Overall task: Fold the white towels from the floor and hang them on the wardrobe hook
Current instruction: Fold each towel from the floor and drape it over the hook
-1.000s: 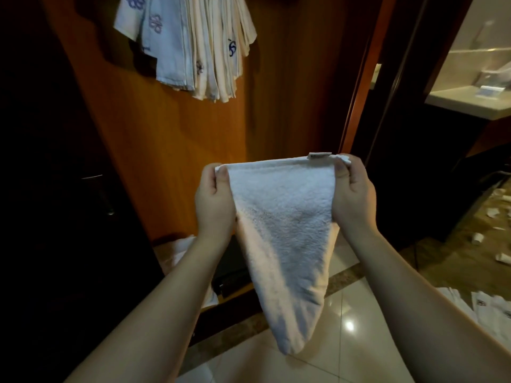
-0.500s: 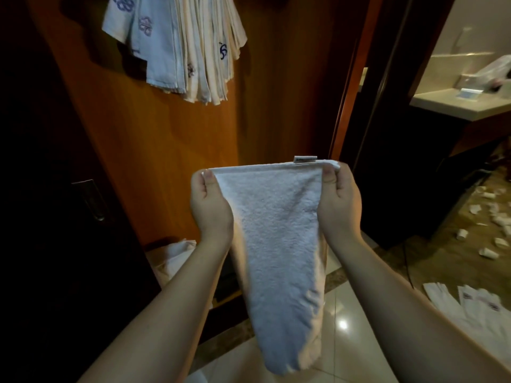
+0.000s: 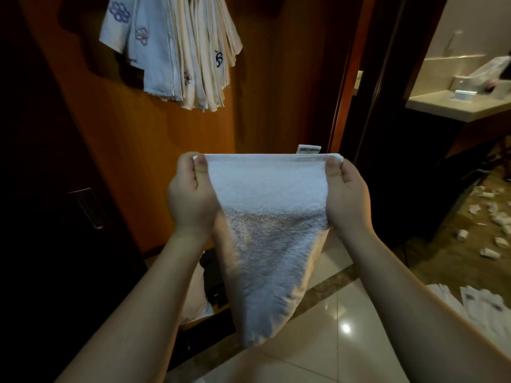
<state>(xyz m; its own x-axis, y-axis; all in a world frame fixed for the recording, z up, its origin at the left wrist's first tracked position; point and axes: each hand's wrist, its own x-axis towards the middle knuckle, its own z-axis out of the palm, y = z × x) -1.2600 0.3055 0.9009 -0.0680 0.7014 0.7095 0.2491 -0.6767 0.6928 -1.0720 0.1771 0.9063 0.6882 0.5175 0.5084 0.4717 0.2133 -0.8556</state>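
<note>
A folded white towel (image 3: 269, 217) hangs in front of me, tapering to a point near the floor, with a small label sticking up from its top edge. My left hand (image 3: 192, 197) pinches its top left corner. My right hand (image 3: 345, 194) pinches the top right corner. Both thumbs press on the near side. Several white towels with blue emblems (image 3: 171, 48) hang bunched at the top of the wooden wardrobe panel (image 3: 154, 150); the hook itself is hidden behind them.
More white cloth (image 3: 196, 299) lies on the floor behind my left forearm beside a dark object. Papers (image 3: 470, 299) and scattered small white cups (image 3: 492, 217) litter the floor at right. A dark door with a handle (image 3: 88, 208) stands at left, a pale counter (image 3: 456, 106) at far right.
My hands have spread slightly apart, drawing the towel's top edge wider and tauter. The view has tilted so the hanging towels sit lower in frame.
</note>
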